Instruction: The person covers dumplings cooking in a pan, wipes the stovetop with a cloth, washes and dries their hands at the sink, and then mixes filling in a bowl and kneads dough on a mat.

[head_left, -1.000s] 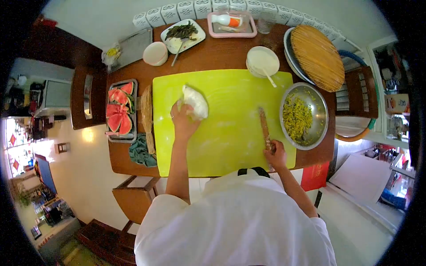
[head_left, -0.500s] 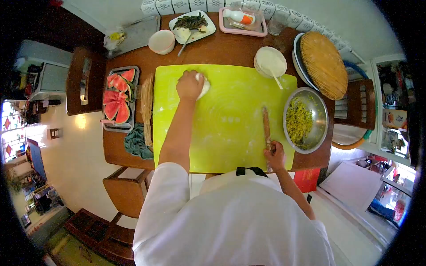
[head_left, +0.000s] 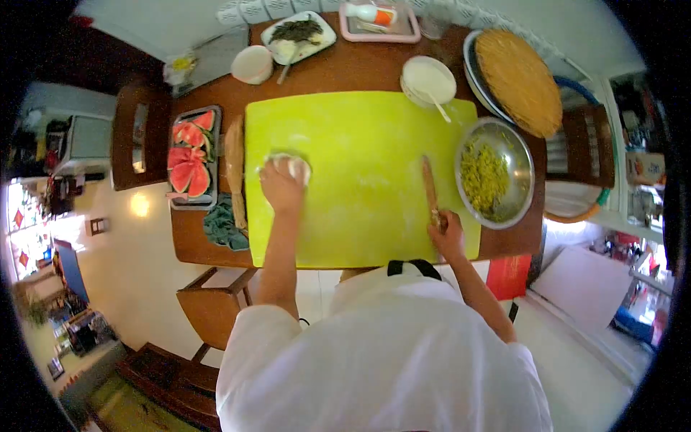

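On the left part of a lime-green mat (head_left: 360,194), my left hand (head_left: 282,189) has its fingers curled over a lump of white dough (head_left: 301,170). Part of the dough is hidden beneath the fingers. At the mat's right side, my right hand (head_left: 448,235) is wrapped round the near end of a wooden rolling pin (head_left: 430,178), which lies pointing away from me. Just right of the pin stands a steel bowl (head_left: 523,189) holding a chopped yellow-green filling (head_left: 484,180). White flour smears mark the mat.
Left of the mat are a tray of watermelon slices (head_left: 190,176), a bundle of pale sticks (head_left: 235,173) and a dark green cloth (head_left: 226,223). Behind it stand a white bowl (head_left: 252,65), a plate of dark greens (head_left: 327,39), a pink tray (head_left: 381,37), a bowl with a spoon (head_left: 428,78) and a round woven lid (head_left: 518,83).
My left hand has drawn the dough nearer to me and a little left across the mat. The right hand keeps its hold on the rolling pin. The camera view has shifted slightly.
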The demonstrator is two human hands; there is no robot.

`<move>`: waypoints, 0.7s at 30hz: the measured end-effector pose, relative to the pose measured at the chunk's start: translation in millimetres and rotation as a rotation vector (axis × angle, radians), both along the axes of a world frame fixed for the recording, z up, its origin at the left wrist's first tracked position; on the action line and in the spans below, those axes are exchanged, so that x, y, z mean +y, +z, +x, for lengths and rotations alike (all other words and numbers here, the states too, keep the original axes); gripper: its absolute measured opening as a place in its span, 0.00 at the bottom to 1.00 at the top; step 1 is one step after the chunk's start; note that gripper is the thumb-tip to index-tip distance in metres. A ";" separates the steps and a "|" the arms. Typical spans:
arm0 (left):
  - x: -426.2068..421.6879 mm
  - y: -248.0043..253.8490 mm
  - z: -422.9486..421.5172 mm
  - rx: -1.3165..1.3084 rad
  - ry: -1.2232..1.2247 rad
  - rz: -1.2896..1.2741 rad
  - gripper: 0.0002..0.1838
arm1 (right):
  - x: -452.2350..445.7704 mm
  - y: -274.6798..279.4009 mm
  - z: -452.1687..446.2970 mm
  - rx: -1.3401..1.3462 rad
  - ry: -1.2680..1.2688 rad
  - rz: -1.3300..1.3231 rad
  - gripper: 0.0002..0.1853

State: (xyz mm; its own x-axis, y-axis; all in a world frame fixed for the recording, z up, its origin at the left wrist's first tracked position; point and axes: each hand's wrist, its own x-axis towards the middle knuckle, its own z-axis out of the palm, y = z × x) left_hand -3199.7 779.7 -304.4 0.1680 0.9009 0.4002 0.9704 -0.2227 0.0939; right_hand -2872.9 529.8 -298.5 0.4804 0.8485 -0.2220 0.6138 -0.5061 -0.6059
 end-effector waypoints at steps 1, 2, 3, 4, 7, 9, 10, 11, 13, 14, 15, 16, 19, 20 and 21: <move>12.5 -5.1 -0.8 -0.007 0.047 -0.024 0.17 | -1.0 5.7 -1.2 0.005 -0.007 -0.074 0.24; 27.2 -3.7 -0.7 -0.033 0.069 -0.119 0.18 | -1.8 6.0 -0.2 -0.011 -0.029 -0.087 0.24; 39.0 16.6 4.5 0.019 0.101 -0.308 0.19 | -2.2 2.3 0.6 -0.002 -0.026 -0.067 0.23; 50.4 2.3 -1.6 0.014 0.074 -0.232 0.19 | -6.9 -2.1 2.9 0.016 -0.017 -0.048 0.21; 67.6 18.3 4.0 -0.092 0.086 -0.448 0.21 | -18.9 -24.0 18.4 0.233 -0.063 -0.002 0.17; 53.6 44.2 27.8 -0.199 0.054 -0.529 0.21 | -30.5 -30.6 23.4 0.294 -0.113 0.100 0.16; 33.0 55.5 46.6 -0.258 -0.040 -0.420 0.19 | -39.0 -31.6 23.1 0.355 -0.151 0.189 0.15; 10.2 60.7 64.9 -0.316 -0.129 -0.320 0.17 | -48.4 -23.0 20.7 0.356 -0.173 0.184 0.15; -25.9 47.1 102.0 -0.399 -0.436 -0.032 0.13 | -54.5 4.9 22.5 0.155 -0.081 0.055 0.15; -44.2 38.3 120.3 -0.415 -0.516 -0.071 0.14 | -58.9 10.4 24.3 0.153 -0.091 0.059 0.15; -64.0 30.3 133.8 -0.427 -0.595 -0.115 0.15 | -68.6 15.2 22.7 0.116 -0.070 0.077 0.15; -81.1 26.0 146.2 -0.449 -0.675 -0.190 0.17 | -77.1 17.4 21.9 0.078 -0.050 0.096 0.15; -98.7 9.5 162.9 -0.325 -0.832 -0.190 0.21 | -92.2 11.2 27.4 0.050 -0.066 0.107 0.15; -100.1 7.9 168.1 -0.178 -0.894 -0.114 0.23 | -94.7 8.2 29.9 0.051 -0.076 0.107 0.15; -101.2 6.5 171.6 -0.174 -0.903 -0.118 0.23 | -97.8 5.6 30.8 0.049 -0.060 0.106 0.15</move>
State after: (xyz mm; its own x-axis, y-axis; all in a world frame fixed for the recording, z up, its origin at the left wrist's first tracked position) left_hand -3028.2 678.5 -297.9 0.7720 0.4943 0.3996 0.4036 -0.8669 0.2926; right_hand -2842.1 432.0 -293.0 0.5216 0.8386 -0.1569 0.5530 -0.4724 -0.6863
